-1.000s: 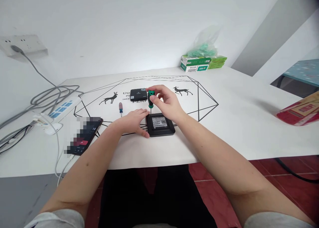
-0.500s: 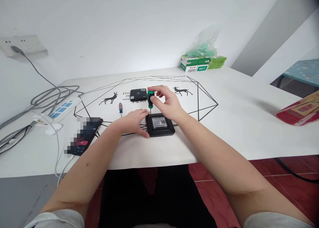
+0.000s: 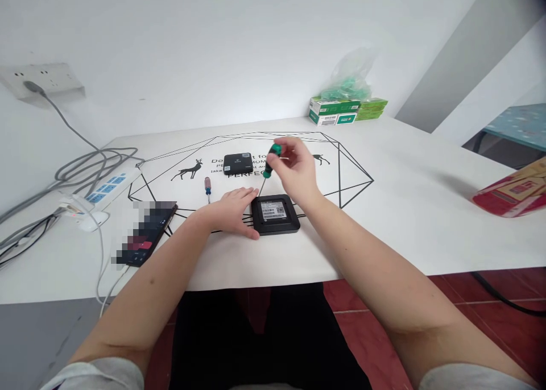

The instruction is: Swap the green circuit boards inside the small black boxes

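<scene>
A flat square black electronic box (image 3: 277,226) with a white label lies label side up on the table. My left hand (image 3: 234,211) grips its left side, fingers at the far corner and thumb at the near corner. In my right hand (image 3: 296,165) is a green and black screwdriver (image 3: 272,160), pinched by the handle. Its shaft slants down to the left, and the tip is at the box's far left corner. Whether the tip touches a screw is too small to tell.
Behind the box lies a second black box (image 3: 238,164). A smaller screwdriver (image 3: 207,187) is left of it. A phone (image 3: 149,236), a power strip (image 3: 113,188) and cables fill the left side. Green cartons (image 3: 335,107) stand at the back, a red package (image 3: 509,191) at the right.
My right hand has moved slightly right, and the screwdriver has gone from upright to tilted, its handle leaning right. My left hand has stayed at the box's left side.
</scene>
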Motion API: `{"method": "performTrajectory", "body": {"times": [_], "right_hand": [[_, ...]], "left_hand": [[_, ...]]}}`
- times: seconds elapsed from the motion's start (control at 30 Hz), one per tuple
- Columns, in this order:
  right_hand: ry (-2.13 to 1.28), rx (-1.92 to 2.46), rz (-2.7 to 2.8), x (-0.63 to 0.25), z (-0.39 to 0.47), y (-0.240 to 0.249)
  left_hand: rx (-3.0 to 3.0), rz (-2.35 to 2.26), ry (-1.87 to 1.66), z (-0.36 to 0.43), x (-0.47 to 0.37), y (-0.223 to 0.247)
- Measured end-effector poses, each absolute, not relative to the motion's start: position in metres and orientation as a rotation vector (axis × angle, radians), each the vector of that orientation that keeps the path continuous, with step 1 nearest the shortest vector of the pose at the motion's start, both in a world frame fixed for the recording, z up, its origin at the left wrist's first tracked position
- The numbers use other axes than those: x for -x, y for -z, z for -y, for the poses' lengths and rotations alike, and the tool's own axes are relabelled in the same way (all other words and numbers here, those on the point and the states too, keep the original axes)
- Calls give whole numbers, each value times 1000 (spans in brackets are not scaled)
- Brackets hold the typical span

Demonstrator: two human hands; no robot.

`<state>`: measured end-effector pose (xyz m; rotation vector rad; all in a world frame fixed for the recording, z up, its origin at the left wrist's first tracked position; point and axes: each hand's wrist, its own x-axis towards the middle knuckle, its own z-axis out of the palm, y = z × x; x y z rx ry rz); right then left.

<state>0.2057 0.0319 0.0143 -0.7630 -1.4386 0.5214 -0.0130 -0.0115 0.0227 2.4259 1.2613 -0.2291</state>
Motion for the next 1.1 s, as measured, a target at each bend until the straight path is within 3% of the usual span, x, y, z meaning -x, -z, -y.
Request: {"method": "performTrajectory", "body": {"times": [0.23,0.4,0.53,0.67,0.87,1.1], "right_hand": [[-194,1299,1453,-246,-60,-20],[-309,1915,1905,-255,-71,-4],[-380,2044,2024,-252,-71,6],[-279,1928,2023,-247,-62,-3],[-977,882,2156,-235,-49,-6],[-736,1014,2341,-229,-55,13]], "left_hand": [[-2493,-1058,7,23,-25,-16],[-2510,-1052,-173,24,-34,-7],[-2378,-1020,-429,15,-28,-1],[-2050,-948,-870,1,-23,11],[-1469,-774,-1209,-15,-19,25],[-1385,-915,-1018,-21,-11,22]]}}
